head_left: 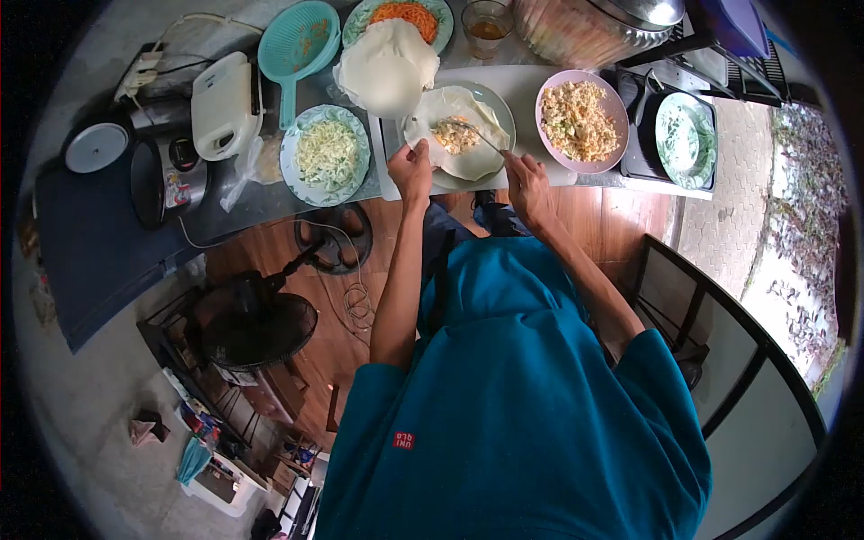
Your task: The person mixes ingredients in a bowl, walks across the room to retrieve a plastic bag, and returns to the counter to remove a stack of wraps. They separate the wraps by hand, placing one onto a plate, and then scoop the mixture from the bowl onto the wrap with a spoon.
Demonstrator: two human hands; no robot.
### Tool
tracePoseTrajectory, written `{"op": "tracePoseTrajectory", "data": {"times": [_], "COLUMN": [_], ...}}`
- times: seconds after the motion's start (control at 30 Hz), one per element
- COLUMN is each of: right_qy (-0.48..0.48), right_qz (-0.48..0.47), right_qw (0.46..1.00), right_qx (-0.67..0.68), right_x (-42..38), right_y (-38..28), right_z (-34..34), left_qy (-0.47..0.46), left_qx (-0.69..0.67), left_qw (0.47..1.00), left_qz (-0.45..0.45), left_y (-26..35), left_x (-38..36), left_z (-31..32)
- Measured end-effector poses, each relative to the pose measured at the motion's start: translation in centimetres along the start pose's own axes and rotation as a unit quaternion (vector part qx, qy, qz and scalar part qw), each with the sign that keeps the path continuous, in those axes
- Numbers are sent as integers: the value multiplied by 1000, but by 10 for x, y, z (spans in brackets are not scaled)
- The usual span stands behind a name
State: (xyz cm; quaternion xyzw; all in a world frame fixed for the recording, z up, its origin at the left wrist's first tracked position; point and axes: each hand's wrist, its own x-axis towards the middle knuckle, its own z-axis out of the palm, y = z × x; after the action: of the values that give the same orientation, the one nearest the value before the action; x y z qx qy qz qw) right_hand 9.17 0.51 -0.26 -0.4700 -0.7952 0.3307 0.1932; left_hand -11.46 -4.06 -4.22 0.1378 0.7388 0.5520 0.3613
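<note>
A round, pale wrapper (468, 166) lies on a plate (505, 112) in front of me, with a small heap of orange-and-white filling (454, 139) at its middle. My left hand (411, 173) is closed, its fingertips pinching the wrapper's left edge. In my right hand (529, 187) is a metal spoon (487, 140), its tip at the filling; the fingers are closed around the handle. A stack of more wrappers (385, 72) sits just behind the plate. To the right, a pink bowl (620, 135) holds a larger amount of similar filling (578, 121).
Left of the plate stand a plate of shredded pale vegetable (327, 151), a teal strainer (290, 54) and a white appliance (223, 103). Shredded carrot (405, 18) and a glass (487, 30) are at the back. A green-patterned plate (686, 144) rests on the stove at right.
</note>
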Motion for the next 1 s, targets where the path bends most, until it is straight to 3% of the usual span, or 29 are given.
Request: {"op": "tracePoseTrajectory", "data": {"times": [0.13,0.53,0.6,1.0], "right_qy": [17,28,12,5], "right_qz": [-23,-7,-15,-1], "right_qw": [1000,999,1000,997], "right_qx": [8,29,12,71], "right_x": [-3,1,2,6], "right_y": [-1,-1,-2,-16], "right_z": [1,-7,-8,-18], "left_qy": [-19,-3,7,-4], "left_qx": [13,40,148,64], "left_qw": [999,999,988,997], "left_qz": [-39,-4,44,38], "left_y": [21,27,23,18], "left_x": [-8,-11,-9,-10], "left_z": [2,4,0,0]}}
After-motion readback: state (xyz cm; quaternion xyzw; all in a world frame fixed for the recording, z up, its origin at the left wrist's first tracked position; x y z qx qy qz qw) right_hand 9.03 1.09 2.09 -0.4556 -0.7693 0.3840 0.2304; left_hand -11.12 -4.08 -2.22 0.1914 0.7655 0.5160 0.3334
